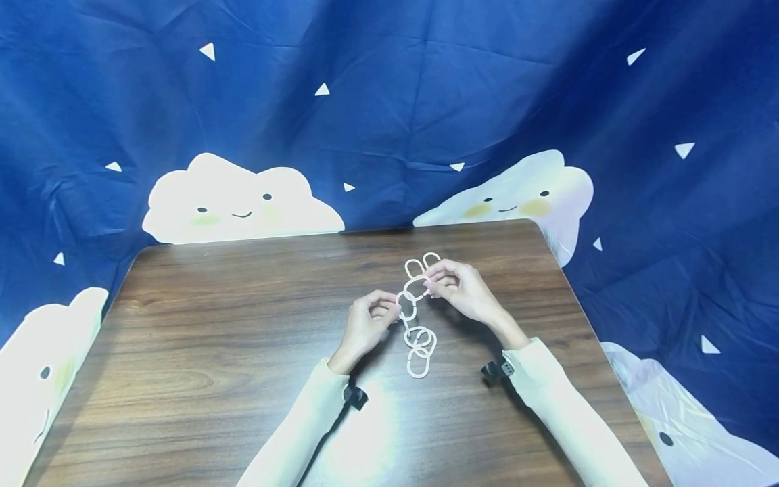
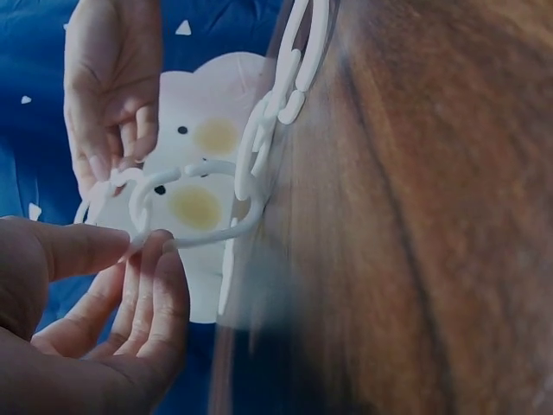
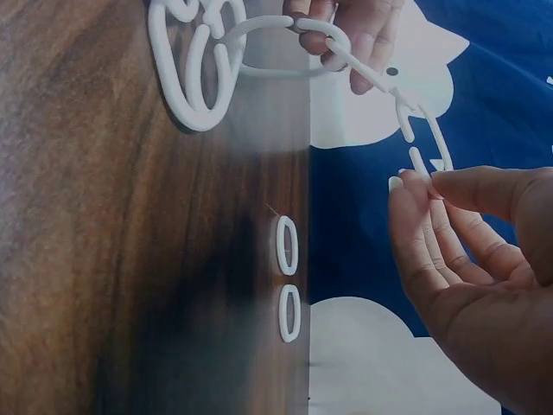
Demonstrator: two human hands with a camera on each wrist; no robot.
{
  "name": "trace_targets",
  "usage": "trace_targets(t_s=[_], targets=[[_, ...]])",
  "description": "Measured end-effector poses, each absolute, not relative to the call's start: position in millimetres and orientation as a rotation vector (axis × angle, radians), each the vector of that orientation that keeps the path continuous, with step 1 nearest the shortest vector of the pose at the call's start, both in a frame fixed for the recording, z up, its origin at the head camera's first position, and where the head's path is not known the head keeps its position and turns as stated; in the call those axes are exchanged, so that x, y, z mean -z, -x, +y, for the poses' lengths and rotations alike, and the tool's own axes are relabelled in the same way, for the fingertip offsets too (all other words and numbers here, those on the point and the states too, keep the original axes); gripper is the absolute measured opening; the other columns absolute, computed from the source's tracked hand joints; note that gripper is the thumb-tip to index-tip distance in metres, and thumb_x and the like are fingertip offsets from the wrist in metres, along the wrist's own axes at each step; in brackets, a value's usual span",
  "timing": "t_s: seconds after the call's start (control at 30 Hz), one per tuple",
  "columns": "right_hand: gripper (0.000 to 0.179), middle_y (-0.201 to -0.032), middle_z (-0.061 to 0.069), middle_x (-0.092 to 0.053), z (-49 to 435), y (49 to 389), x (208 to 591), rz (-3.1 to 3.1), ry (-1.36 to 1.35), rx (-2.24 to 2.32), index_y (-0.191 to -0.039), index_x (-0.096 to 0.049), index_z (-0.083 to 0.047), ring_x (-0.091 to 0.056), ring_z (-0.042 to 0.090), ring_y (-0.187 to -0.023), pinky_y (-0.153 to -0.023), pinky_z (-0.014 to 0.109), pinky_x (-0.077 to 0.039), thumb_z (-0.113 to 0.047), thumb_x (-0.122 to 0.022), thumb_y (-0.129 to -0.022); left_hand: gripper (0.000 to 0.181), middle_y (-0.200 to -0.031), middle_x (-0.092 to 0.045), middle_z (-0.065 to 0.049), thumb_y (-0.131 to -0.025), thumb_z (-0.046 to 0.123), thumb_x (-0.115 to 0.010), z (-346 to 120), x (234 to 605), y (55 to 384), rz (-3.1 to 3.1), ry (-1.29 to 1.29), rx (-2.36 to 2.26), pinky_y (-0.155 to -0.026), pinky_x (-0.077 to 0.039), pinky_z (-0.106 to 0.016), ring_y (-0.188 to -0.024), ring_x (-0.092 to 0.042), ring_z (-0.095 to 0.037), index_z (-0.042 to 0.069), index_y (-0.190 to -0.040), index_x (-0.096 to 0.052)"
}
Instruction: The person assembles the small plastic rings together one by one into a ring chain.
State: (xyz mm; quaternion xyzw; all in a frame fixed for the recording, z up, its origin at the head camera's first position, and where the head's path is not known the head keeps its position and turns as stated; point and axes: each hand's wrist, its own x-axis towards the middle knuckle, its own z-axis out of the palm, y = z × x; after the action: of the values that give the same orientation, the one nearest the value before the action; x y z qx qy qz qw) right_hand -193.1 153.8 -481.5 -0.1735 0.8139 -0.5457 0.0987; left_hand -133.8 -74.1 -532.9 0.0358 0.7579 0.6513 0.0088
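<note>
A chain of white plastic links [image 1: 418, 376] runs between both hands and down onto the table. My left hand [image 1: 367, 325] pinches one link between thumb and fingertips, seen closely in the left wrist view, where the link [image 2: 216, 235] hooks into its neighbours. Farther up, my right hand [image 1: 465, 291] pinches the end link [image 3: 441, 143] at its edge; a gap shows in that link's side in the right wrist view. The chain's lower links [image 3: 194, 117] lie bunched on the table. Two separate links [image 3: 287, 245] rest on the table beyond the right hand.
The brown wood-grain table [image 1: 243, 338] reaches back to a blue cloth [image 1: 377, 101] printed with clouds and white triangles. A small black camera [image 1: 356, 397] sits on the left wrist, another black device [image 1: 497, 371] on the right.
</note>
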Motion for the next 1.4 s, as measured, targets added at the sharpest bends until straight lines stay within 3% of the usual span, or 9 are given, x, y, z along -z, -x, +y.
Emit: trace_targets(t_s=[0.17,0.37,0.5,0.73,0.9,1.1,1.3,1.4], targets=[[0.020,-0.105,0.029,-0.075,153,192,476,2.400,0.527,1.622,-0.116,-0.070,-0.001,-0.077,0.020,-0.087,-0.080,0.031,-0.066,-0.004,-0.072,-0.096,0.023,-0.098,-0.076,-0.025,-0.093,0.000,-0.073,-74,530,134,2.376,-0.129,-2.036,-0.071,-0.066,-0.028,-0.085,-0.076,-0.047,-0.011,-0.113,-0.070],[0.019,-0.106,0.033,-0.074,152,191,477,2.356,0.536,1.652,-0.114,-0.070,-0.002,-0.077,0.022,-0.085,-0.084,0.050,-0.065,-0.006,-0.072,-0.096,0.021,-0.098,-0.077,-0.025,-0.094,0.001,-0.073,-74,531,133,2.379,-0.107,-2.029,-0.070,-0.065,-0.023,-0.086,-0.076,-0.045,-0.010,-0.112,-0.072],[0.019,-0.106,0.033,-0.073,152,191,478,2.343,0.536,1.659,-0.114,-0.070,-0.001,-0.076,0.015,-0.082,-0.084,0.050,-0.065,-0.007,-0.073,-0.096,0.018,-0.099,-0.077,-0.025,-0.095,0.002,-0.072,-74,531,134,2.372,-0.080,-2.042,-0.073,-0.066,-0.027,-0.089,-0.076,-0.044,-0.006,-0.111,-0.074],[0.020,-0.108,0.034,-0.073,150,191,475,2.320,0.552,1.668,-0.115,-0.071,0.000,-0.076,0.039,-0.091,-0.085,0.052,-0.064,-0.008,-0.073,-0.097,0.016,-0.099,-0.076,-0.029,-0.094,0.000,-0.072,-75,527,136,2.336,-0.078,-2.126,-0.082,-0.066,-0.041,-0.092,-0.075,-0.047,-0.005,-0.109,-0.074],[0.021,-0.105,0.027,-0.076,148,190,475,2.333,0.585,1.650,-0.116,-0.072,0.000,-0.075,0.044,-0.092,-0.083,0.050,-0.065,-0.009,-0.073,-0.097,0.015,-0.098,-0.077,-0.029,-0.096,0.005,-0.072,-76,519,138,2.369,-0.122,-2.146,-0.081,-0.066,-0.045,-0.091,-0.075,-0.049,-0.003,-0.108,-0.075],[0.020,-0.098,0.015,-0.078,146,190,475,2.337,0.619,1.631,-0.115,-0.073,-0.001,-0.076,0.043,-0.090,-0.082,0.051,-0.065,-0.008,-0.073,-0.097,0.016,-0.096,-0.079,-0.023,-0.096,0.009,-0.074,-76,513,141,2.383,-0.152,-2.174,-0.075,-0.067,-0.029,-0.090,-0.076,-0.047,0.000,-0.108,-0.077],[0.021,-0.102,0.029,-0.075,143,189,476,2.328,0.644,1.620,-0.116,-0.073,0.001,-0.077,0.037,-0.088,-0.079,0.035,-0.067,-0.007,-0.072,-0.097,0.017,-0.098,-0.078,-0.026,-0.095,0.010,-0.076,-76,511,142,2.378,-0.191,-2.148,-0.073,-0.064,-0.021,-0.089,-0.076,-0.043,0.000,-0.108,-0.078],[0.021,-0.105,0.034,-0.073,142,189,477,2.319,0.643,1.612,-0.117,-0.074,0.002,-0.076,0.035,-0.088,-0.079,0.032,-0.066,-0.007,-0.072,-0.097,0.016,-0.097,-0.079,-0.022,-0.094,0.010,-0.077,-76,511,142,2.405,-0.180,-2.116,-0.072,-0.063,-0.017,-0.085,-0.078,-0.033,0.001,-0.107,-0.079]])
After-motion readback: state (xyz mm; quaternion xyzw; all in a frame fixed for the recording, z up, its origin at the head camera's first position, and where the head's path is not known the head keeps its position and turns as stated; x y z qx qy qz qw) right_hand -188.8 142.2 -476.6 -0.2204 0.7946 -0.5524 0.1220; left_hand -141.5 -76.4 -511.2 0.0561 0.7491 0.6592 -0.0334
